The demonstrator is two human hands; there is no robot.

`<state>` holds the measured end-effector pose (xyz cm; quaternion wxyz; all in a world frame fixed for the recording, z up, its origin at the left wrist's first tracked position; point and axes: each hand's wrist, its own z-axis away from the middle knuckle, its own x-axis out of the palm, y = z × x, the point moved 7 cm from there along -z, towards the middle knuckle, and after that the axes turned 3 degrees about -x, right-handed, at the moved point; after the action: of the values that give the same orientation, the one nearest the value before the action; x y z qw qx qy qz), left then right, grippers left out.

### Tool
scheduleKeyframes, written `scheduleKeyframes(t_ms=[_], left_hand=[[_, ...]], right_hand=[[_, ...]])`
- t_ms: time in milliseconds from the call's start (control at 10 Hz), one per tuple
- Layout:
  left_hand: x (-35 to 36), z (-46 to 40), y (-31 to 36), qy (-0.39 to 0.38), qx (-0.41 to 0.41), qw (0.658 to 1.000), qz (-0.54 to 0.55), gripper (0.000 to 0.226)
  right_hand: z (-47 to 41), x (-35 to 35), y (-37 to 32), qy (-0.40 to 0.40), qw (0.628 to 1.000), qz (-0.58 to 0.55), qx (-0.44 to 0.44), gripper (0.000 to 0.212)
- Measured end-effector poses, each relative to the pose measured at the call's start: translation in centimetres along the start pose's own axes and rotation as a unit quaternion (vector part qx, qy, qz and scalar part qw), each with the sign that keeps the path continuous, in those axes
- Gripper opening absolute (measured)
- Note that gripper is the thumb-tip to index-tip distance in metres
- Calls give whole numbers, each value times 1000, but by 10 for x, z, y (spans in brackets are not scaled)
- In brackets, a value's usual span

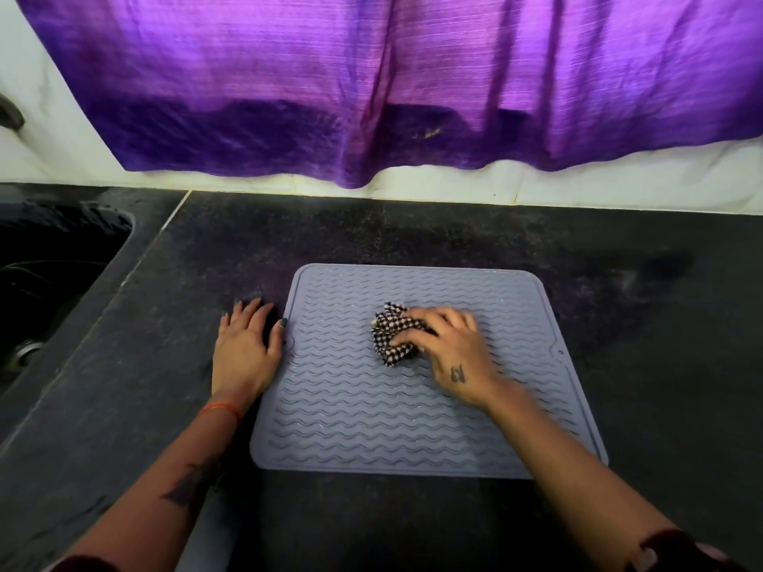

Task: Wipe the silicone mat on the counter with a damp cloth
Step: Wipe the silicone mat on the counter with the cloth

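On the dark speckled stone desk (413, 233), toward its near edge, lies a grey square silicone mat (351, 406) with rounded corners and raised wavy ridges. Its near edge runs close to the person, and both bare forearms reach over the desk's near edge, one on each side. The left hand (245, 344) lies flat on the desk against the mat's left edge, fingers straight and spread, with the thumb touching the mat's rim. A thin orange thread band (221, 408) circles that wrist. The right hand (448, 344) sits on the mat a little past its middle and toward its right half, fingers curled over a crumpled black-and-white checked cloth (392, 334), gripping the cloth and pressing it down onto the ridges. The cloth bunches out to the left of the fingers. Off the desk's left edge, a dark sunken sink basin (58, 282) is set into the same stone. Beyond the far edge, a purple curtain (371, 76) hangs in front of a white wall (62, 138).
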<state>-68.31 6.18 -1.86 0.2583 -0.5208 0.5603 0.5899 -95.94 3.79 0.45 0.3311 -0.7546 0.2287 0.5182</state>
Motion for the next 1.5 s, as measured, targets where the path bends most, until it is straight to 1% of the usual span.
scheduleKeyframes(t_ms=[100, 200, 300, 400, 500, 600, 700, 800, 900, 1000, 1100, 1200, 1300, 1400, 1500], left_hand=[[0, 0, 1, 2, -2, 1000, 4, 58], [1, -1, 0, -2, -3, 1000, 6, 58], [1, -1, -1, -3, -3, 1000, 7, 59], [1, -1, -2, -2, -6, 1000, 8, 59], [1, -1, -2, -2, -5, 1000, 8, 59], [1, -1, -2, -4, -4, 1000, 6, 59], [1, -1, -2, -5, -5, 1000, 5, 60], [1, -1, -2, -4, -6, 1000, 4, 60], [1, -1, -1, -5, -6, 1000, 1, 60], [0, 0, 0, -6, -4, 1000, 3, 60], [-1, -1, 0, -6, -3, 1000, 4, 60], [-1, -2, -2, 0, -4, 1000, 2, 59], [0, -1, -2, 2, -2, 1000, 2, 59], [0, -1, -2, -1, -2, 1000, 3, 62], [-1, -1, -1, 2, 0, 1000, 8, 68]], right_hand=[[6, 15, -2, -19, 1000, 14, 7, 69], [0, 8, 0, -25, 1000, -12, 6, 64], [-18, -4, 9, -39, 998, -35, 27, 52], [-25, -8, 11, 17, 999, -13, 40, 58], [-17, 10, 8, -11, 999, 27, 31, 63], [-23, 9, 14, -46, 998, 17, 27, 58], [-38, -2, 24, -48, 998, -13, 40, 53], [-42, -6, 24, 11, 998, 10, 53, 59], [-36, 13, 19, -26, 998, 50, 34, 66], [-43, 12, 29, -82, 996, 29, 31, 53], [-61, -7, 38, -73, 995, -47, 57, 45], [-68, -7, 37, -27, 998, 17, 62, 52], [-61, 16, 39, -57, 994, 66, 59, 64], [-68, 13, 46, -81, 995, 37, 39, 55], [-80, -1, 57, -63, 997, 5, 36, 54]])
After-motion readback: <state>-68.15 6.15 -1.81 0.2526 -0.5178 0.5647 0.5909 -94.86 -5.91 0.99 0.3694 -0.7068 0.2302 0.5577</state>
